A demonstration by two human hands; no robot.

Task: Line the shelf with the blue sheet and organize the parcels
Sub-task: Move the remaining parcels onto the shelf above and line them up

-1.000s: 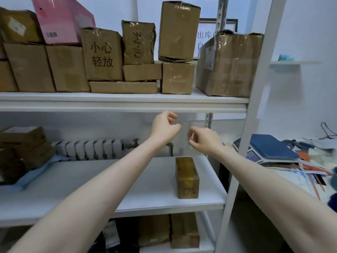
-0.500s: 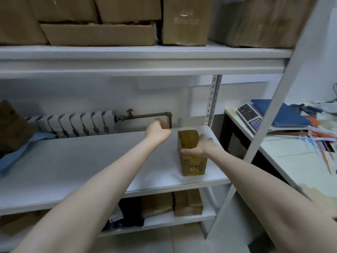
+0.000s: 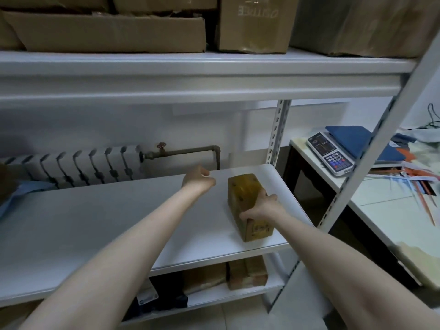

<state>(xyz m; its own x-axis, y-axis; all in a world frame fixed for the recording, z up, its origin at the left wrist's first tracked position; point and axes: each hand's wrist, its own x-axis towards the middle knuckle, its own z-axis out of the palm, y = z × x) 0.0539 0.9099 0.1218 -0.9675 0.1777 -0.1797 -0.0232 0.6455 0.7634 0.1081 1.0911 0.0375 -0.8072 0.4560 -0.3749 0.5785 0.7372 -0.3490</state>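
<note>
The shelf is not yet lined, and the blue sheet lies bunched at its 9 o'clock end. The lone parcel stands toward 3 o'clock and probably has to come off so the sheet can spread. The right hand grips it, fingers wrapped over the top and thumb on the near side. The left hand, at the parcel's 10 o'clock and apart from it, holds nothing, fingers loosely curled, perhaps ready to steady it.
</note>
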